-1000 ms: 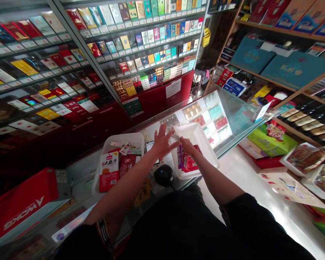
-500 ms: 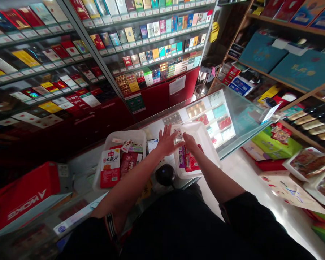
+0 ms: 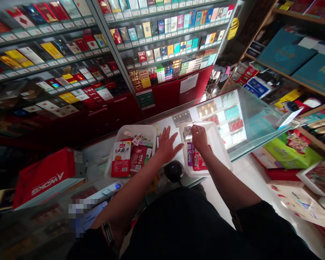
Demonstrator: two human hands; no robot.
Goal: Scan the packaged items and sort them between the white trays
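We've got bare room inside the white tray (image 3: 217,142), right of its packs, its near corner jutting past the edge of the glass counter (image 3: 256,115). Our right hand (image 3: 199,139) is in it, fingers curled beside one silver box (image 3: 187,133); gripped or not, we can't tell. Left of the tray, our left hand (image 3: 166,144) spreads wide, visibly gripping nothing. Two containers: tray and tub (image 3: 153,134). Beyond the tray, shelves (image 3: 151,43).
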